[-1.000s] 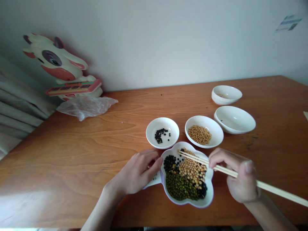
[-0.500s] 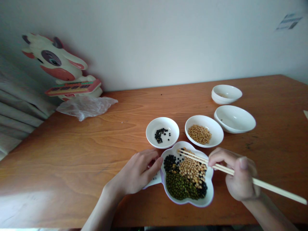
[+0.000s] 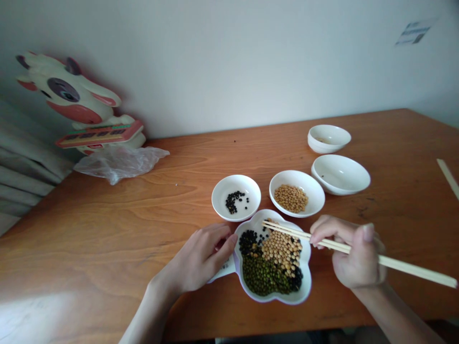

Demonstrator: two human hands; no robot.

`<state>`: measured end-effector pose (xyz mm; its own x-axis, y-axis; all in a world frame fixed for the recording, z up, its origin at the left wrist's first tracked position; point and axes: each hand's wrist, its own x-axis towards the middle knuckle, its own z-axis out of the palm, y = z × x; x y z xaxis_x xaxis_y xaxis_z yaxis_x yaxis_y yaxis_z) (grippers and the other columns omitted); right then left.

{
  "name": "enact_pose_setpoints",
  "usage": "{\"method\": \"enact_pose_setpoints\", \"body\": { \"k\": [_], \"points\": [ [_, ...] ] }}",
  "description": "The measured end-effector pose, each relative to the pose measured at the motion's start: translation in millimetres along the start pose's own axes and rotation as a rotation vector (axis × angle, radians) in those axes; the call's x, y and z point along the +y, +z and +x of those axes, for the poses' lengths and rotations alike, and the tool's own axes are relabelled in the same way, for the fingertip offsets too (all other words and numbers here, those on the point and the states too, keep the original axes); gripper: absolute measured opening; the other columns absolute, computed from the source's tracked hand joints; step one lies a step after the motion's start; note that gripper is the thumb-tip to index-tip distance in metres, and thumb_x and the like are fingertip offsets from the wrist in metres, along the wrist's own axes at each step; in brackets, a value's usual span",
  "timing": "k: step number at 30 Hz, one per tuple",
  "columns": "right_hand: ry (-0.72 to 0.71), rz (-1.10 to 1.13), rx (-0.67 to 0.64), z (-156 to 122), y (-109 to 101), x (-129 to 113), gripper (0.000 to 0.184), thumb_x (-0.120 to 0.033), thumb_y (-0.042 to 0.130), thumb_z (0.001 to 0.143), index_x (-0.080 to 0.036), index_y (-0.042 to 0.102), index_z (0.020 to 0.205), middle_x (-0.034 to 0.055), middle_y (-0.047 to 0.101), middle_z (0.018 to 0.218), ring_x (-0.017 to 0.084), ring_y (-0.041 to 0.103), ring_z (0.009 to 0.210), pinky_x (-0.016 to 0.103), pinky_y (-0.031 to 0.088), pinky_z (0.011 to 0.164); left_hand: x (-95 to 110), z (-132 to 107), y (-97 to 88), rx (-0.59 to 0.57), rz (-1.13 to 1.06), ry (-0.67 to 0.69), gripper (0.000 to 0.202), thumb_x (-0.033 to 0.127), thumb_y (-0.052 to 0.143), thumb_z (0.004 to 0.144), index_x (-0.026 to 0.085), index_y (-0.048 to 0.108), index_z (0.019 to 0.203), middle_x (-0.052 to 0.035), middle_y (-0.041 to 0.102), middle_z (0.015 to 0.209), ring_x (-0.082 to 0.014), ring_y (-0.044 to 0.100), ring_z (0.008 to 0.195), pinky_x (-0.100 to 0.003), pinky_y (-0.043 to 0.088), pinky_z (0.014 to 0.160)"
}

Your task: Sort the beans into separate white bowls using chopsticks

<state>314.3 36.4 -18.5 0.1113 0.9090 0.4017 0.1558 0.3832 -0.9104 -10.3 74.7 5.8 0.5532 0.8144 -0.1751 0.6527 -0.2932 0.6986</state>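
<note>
A wooden table [image 3: 107, 248] with an orange-brown grain stands against a white wall [image 3: 229, 62]. A grey curtain [image 3: 25, 167] hangs at far left. A cow-shaped cutout [image 3: 68, 91] stands at the table's far corner, with a crumpled plastic bag [image 3: 118, 164] at its foot. A paper notice [image 3: 413, 33] is fixed high on the wall, and a pale wooden strip [image 3: 448, 177] lies at the right edge.

Four white bowls lie beyond my hands. A small bowl [image 3: 251, 191] holds black beans [image 3: 233, 201], the next bowl [image 3: 308, 191] holds soybeans [image 3: 290, 198], and two further bowls [image 3: 340, 174] [image 3: 328, 138] stand towards the back.

Nearest me is a flower-shaped dish [image 3: 304, 277] of mixed black beans, soybeans [image 3: 281, 248] and mung beans [image 3: 261, 276]. My left hand [image 3: 201, 258] is half curled, its fingers [image 3: 222, 243] at the dish's left rim, with no firm grip visible. My right hand [image 3: 355, 253] is closed around a pair of chopsticks [image 3: 412, 265], their tips over the dish's upper part. I cannot tell whether they hold a bean.
</note>
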Motion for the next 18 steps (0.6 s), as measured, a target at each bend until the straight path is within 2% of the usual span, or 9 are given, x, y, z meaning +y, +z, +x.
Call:
{"method": "enact_pose_setpoints", "body": {
  "k": [5, 8, 11, 14, 18],
  "points": [
    [-0.092, 0.044, 0.035, 2.3, -5.3, -9.8, 0.076, -0.07, 0.039, 0.114, -0.03, 0.085, 0.07, 0.0064, 0.069, 0.059, 0.024, 0.061, 0.054, 0.04, 0.045, 0.052, -0.4, 0.7, 0.3, -0.01, -0.005, -0.001, 0.051, 0.055, 0.04, 0.125, 0.022, 0.062, 0.092, -0.0024, 0.068, 0.089, -0.0207, 0.064, 0.083, -0.035, 0.044, 0.078],
    [-0.136, 0.048, 0.066, 2.6, -21.9, -13.1, 0.076, -0.072, 0.037, 0.114, -0.031, 0.087, 0.074, 0.0067, 0.069, 0.059, 0.026, 0.06, 0.058, 0.043, 0.047, 0.059, -0.9, 0.6, 0.8, -0.001, -0.016, 0.004, 0.051, 0.055, 0.04, 0.124, 0.022, 0.063, 0.094, -0.0029, 0.07, 0.091, -0.0214, 0.065, 0.085, -0.035, 0.046, 0.079],
    [-0.099, 0.045, 0.182, 7.4, -41.1, -11.9, 0.076, -0.077, 0.039, 0.112, -0.031, 0.087, 0.075, 0.0096, 0.068, 0.064, 0.029, 0.063, 0.068, 0.046, 0.048, 0.066, -2.0, 0.4, 1.5, 0.011, -0.019, 0.015, 0.051, 0.055, 0.04, 0.124, 0.022, 0.063, 0.094, -0.0035, 0.07, 0.092, -0.0222, 0.066, 0.087, -0.036, 0.048, 0.082],
    [-0.066, 0.039, 0.287, 16.6, -53.8, -6.0, 0.08, -0.084, 0.039, 0.108, -0.03, 0.085, 0.072, 0.0104, 0.067, 0.066, 0.029, 0.063, 0.066, 0.045, 0.046, 0.06, -3.2, 0.4, 1.6, 0.014, -0.023, 0.023, 0.05, 0.055, 0.04, 0.125, 0.022, 0.064, 0.096, -0.0032, 0.072, 0.093, -0.0219, 0.068, 0.087, -0.035, 0.049, 0.083],
    [-0.075, 0.015, 0.308, 20.7, -62.4, 2.9, 0.087, -0.087, 0.032, 0.107, -0.029, 0.083, 0.067, 0.0086, 0.066, 0.062, 0.027, 0.06, 0.059, 0.042, 0.045, 0.052, -2.6, -0.5, -0.1, 0.016, -0.029, 0.065, 0.048, 0.054, 0.04, 0.126, 0.022, 0.065, 0.099, -0.0024, 0.073, 0.093, -0.021, 0.068, 0.085, -0.034, 0.05, 0.08]
  ]
}}
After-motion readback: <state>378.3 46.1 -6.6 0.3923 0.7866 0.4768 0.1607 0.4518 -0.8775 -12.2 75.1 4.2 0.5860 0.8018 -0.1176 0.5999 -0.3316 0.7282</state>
